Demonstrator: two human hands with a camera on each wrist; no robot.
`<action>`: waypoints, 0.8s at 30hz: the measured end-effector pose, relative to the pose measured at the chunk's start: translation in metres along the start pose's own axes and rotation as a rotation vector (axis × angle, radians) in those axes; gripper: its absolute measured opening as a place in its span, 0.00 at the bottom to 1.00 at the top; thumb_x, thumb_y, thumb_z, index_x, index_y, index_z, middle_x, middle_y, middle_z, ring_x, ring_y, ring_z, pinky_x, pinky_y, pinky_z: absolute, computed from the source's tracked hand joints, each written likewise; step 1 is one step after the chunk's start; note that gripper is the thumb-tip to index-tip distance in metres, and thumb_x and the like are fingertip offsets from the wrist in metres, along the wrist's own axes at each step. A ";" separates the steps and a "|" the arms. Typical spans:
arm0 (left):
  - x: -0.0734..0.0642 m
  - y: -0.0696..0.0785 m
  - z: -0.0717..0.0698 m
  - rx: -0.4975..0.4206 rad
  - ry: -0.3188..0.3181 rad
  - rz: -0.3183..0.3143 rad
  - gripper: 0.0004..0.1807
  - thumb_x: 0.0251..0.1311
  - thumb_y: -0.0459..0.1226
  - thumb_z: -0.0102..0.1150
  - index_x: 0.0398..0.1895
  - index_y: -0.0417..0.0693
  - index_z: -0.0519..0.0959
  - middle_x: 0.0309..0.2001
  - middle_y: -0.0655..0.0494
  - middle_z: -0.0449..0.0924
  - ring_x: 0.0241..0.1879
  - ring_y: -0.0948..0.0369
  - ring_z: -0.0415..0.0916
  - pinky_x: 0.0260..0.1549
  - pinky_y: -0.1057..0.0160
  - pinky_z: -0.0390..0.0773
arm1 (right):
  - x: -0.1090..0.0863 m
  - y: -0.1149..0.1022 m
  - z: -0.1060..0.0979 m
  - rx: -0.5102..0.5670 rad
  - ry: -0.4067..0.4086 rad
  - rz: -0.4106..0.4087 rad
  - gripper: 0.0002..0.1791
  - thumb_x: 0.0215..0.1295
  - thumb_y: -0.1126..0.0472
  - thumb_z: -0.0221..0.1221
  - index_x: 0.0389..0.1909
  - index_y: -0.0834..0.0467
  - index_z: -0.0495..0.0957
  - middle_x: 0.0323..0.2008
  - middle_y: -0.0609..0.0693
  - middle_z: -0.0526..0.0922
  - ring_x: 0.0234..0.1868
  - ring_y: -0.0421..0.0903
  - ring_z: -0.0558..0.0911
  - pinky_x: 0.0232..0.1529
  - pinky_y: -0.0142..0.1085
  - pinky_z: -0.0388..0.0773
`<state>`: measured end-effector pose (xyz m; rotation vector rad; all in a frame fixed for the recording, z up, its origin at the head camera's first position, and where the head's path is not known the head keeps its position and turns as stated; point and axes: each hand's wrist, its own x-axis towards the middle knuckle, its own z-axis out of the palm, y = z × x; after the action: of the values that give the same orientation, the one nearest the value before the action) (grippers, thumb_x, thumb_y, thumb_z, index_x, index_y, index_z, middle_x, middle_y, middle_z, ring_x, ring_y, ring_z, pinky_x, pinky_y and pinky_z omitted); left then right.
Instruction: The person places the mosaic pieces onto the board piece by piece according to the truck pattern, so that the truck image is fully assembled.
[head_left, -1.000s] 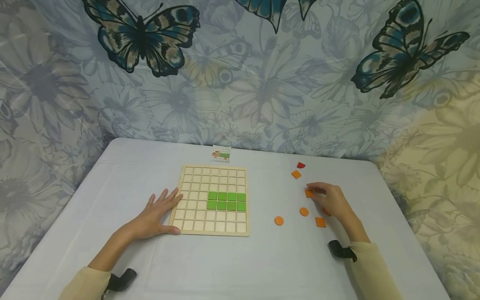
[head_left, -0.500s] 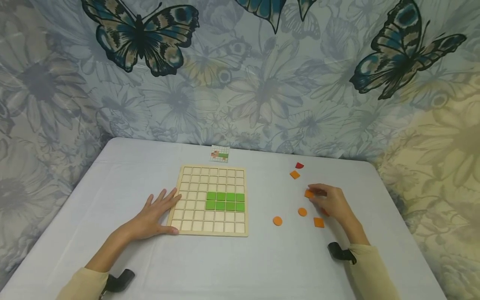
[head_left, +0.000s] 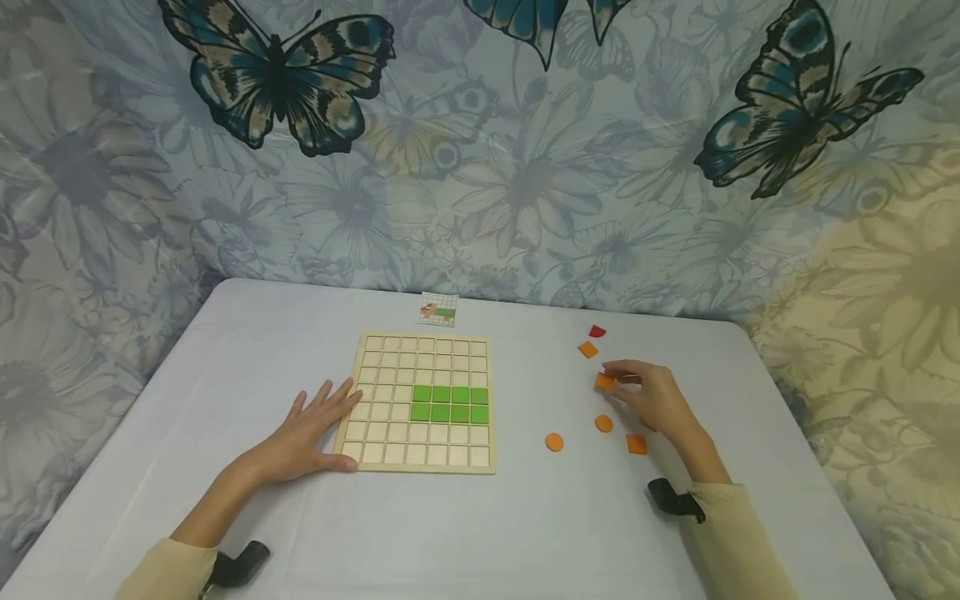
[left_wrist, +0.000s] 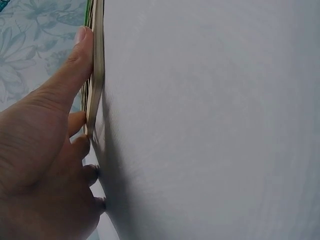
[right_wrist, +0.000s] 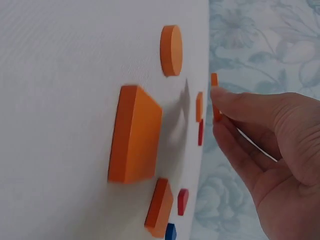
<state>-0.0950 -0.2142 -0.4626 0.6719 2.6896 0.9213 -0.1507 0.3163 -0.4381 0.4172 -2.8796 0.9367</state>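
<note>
My right hand (head_left: 654, 402) pinches a small orange square tile (head_left: 604, 381) between thumb and fingertips. In the right wrist view the tile (right_wrist: 214, 80) shows edge-on, lifted off the table. My left hand (head_left: 303, 437) lies with spread, straight fingers along the left edge of a wooden grid board (head_left: 390, 454). Its thumb (left_wrist: 75, 60) rests on the board's rim in the left wrist view. Two rows of green square tiles (head_left: 450, 404) fill cells at the board's right side.
Around my right hand lie an orange disc (head_left: 603, 424), another orange disc (head_left: 554, 442), an orange square (head_left: 637, 444), a tilted orange square (head_left: 588, 350) and a red quarter-round piece (head_left: 597, 332). A blue piece (right_wrist: 170, 231) shows in the right wrist view. Behind the board sits a pattern card (head_left: 438, 309).
My right hand has lifted the orange square tile and moved it slightly left and away from me. The left hand stays on the board's edge.
</note>
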 end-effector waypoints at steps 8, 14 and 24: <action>0.000 0.000 0.001 0.000 0.004 0.002 0.57 0.46 0.58 0.71 0.75 0.41 0.57 0.77 0.39 0.45 0.74 0.34 0.33 0.67 0.32 0.28 | 0.009 -0.014 0.006 0.023 -0.024 -0.027 0.20 0.55 0.72 0.68 0.51 0.67 0.81 0.47 0.60 0.85 0.47 0.59 0.84 0.50 0.51 0.80; 0.001 0.002 0.000 0.006 0.012 0.004 0.56 0.46 0.58 0.71 0.75 0.40 0.58 0.76 0.37 0.46 0.74 0.33 0.34 0.66 0.31 0.29 | 0.016 -0.020 0.013 0.025 -0.031 -0.060 0.19 0.54 0.73 0.69 0.49 0.67 0.82 0.45 0.60 0.86 0.46 0.58 0.84 0.49 0.50 0.81; 0.002 0.001 0.000 0.012 -0.007 -0.022 0.57 0.45 0.58 0.71 0.75 0.42 0.57 0.77 0.39 0.44 0.75 0.35 0.33 0.68 0.33 0.28 | 0.024 -0.030 0.030 0.061 -0.075 -0.044 0.19 0.57 0.70 0.68 0.52 0.64 0.82 0.47 0.56 0.86 0.48 0.55 0.84 0.51 0.48 0.81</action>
<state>-0.0963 -0.2123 -0.4620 0.6450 2.6932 0.8965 -0.1651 0.2700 -0.4415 0.5301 -2.9009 1.0255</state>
